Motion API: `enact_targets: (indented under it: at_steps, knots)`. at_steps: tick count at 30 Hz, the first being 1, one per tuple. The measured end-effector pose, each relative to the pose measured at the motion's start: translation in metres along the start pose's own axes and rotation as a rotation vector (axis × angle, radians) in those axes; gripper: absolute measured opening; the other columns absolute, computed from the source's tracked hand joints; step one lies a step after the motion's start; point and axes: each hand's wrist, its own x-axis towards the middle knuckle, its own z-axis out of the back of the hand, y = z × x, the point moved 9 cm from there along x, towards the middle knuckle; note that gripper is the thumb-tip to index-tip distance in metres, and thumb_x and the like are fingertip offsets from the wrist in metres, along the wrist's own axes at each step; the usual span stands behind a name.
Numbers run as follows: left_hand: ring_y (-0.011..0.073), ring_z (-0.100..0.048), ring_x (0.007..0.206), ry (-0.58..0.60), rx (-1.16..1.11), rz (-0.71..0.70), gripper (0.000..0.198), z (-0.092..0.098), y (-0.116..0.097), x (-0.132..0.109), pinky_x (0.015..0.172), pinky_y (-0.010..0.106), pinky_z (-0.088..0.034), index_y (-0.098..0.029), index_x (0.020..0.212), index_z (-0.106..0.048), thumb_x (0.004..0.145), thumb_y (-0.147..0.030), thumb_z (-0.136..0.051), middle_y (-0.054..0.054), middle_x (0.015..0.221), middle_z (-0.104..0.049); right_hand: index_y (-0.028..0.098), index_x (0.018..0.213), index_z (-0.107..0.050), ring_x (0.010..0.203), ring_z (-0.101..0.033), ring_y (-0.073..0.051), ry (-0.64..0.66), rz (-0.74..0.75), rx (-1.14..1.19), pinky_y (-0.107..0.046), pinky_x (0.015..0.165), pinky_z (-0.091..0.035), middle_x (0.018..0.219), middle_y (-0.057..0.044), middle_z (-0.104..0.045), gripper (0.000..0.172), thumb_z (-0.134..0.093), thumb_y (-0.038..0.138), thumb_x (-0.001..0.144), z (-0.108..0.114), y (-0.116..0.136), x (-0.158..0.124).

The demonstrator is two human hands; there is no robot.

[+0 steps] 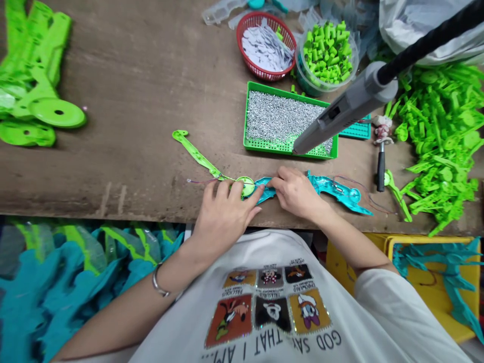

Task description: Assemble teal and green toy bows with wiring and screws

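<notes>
On the bench before me lies a toy-like plastic assembly. A teal shell half (338, 190), open side up with thin wires, joins a lime-green arm (196, 157) at a round green disc (246, 186). My left hand (224, 214) lies over the disc, its fingers bent across the part and its index fingertip on the teal shell. My right hand (296, 191) has its fingers pressed together on the middle of the teal shell, close to the left index finger. Anything small between the right fingertips is hidden. A reddish wire (202, 181) sticks out left of the disc.
A green tray (291, 148) of small screws lies ahead, under a slanting grey device (336, 111) on a black cord. Behind stand a red basket (260, 74) and a tub (323, 83) of green pieces. A hammer (381, 169) and piled green parts (442, 146) lie right.
</notes>
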Motion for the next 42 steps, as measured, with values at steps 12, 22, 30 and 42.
enact_targets:
  at_steps: [12, 22, 30, 42]
  knots:
    - [0.0386, -0.056, 0.111, 0.027, 0.164, -0.037, 0.052, -0.002, -0.004, -0.002, 0.099, 0.059, -0.044, -0.025, 0.151, -0.051, 0.100, -0.033, -0.055, 0.021, 0.123, -0.060, 0.018, 0.099, -0.068, 0.090, -0.061, -0.022, -0.090, -0.125, 0.231, -0.031, 0.081, -0.043, 0.094, -0.007, -0.066, 0.018, -0.052, 0.013, 0.094, 0.013, -0.039, -0.020]
    - [0.0351, -0.057, 0.110, 0.034, 0.169, -0.032, 0.052, -0.005, -0.003, 0.000, 0.098, 0.055, -0.045, -0.030, 0.153, -0.048, 0.101, -0.035, -0.053, 0.018, 0.124, -0.061, 0.017, 0.091, -0.073, 0.087, -0.063, -0.024, -0.208, -0.234, 0.120, -0.034, 0.082, -0.043, 0.089, -0.009, -0.072, 0.016, -0.057, 0.016, 0.089, 0.009, -0.046, -0.027]
    - [0.0363, -0.055, 0.122, -0.048, 0.098, -0.035, 0.054, -0.011, -0.005, -0.005, 0.105, 0.055, -0.045, -0.027, 0.153, -0.049, 0.100, -0.033, -0.056, 0.019, 0.136, -0.059, 0.017, 0.095, -0.077, 0.091, -0.059, -0.026, -0.071, -0.254, -0.064, -0.038, 0.084, -0.037, 0.094, -0.011, -0.073, 0.020, -0.057, 0.019, 0.094, 0.006, -0.043, -0.029]
    - [0.0366, -0.049, 0.140, -0.185, 0.060, -0.012, 0.056, -0.027, -0.005, -0.022, 0.110, 0.052, -0.043, -0.024, 0.157, -0.046, 0.102, -0.033, -0.055, 0.017, 0.154, -0.053, 0.013, 0.092, -0.076, 0.082, -0.061, -0.023, 0.078, -0.218, -0.118, -0.034, 0.074, -0.039, 0.089, -0.012, -0.071, 0.020, -0.056, 0.010, 0.089, 0.039, -0.020, 0.003]
